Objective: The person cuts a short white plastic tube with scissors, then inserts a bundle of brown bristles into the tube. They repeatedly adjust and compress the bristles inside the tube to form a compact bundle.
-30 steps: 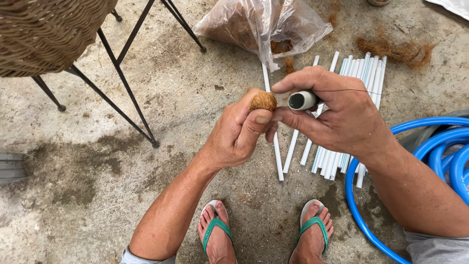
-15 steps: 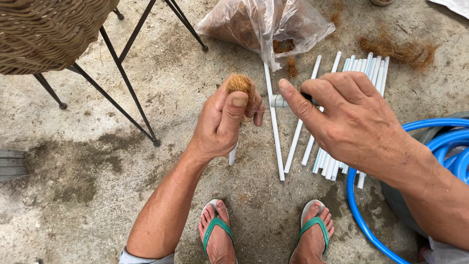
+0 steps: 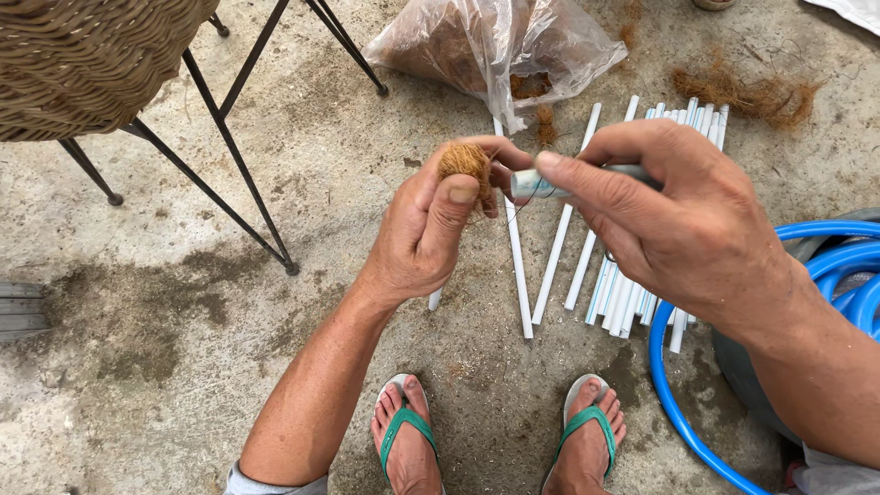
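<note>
Fibre ball [image 3: 465, 161] in left hand [image 3: 431, 234], spool [image 3: 536, 185] in right hand [image 3: 683, 225] (clear plastic bag [image 3: 500, 41] behind)

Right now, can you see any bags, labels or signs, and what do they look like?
Plastic bag: lies on the concrete at the top, beyond the white tubes; clear, crumpled, stuffed with brown fibre.
Small spool: held in the right hand; pale wrapper, too blurred to describe.
No signs or screens.

Bare concrete floor [image 3: 183, 367] lies open left of and below the hands. Obstacles: chair legs [image 3: 229, 156] upper left; plastic bag [image 3: 495, 46] ahead; white tubes [image 3: 632, 275] under the right side; blue hose [image 3: 825, 266] far right; feet [image 3: 495, 440] near.
</note>
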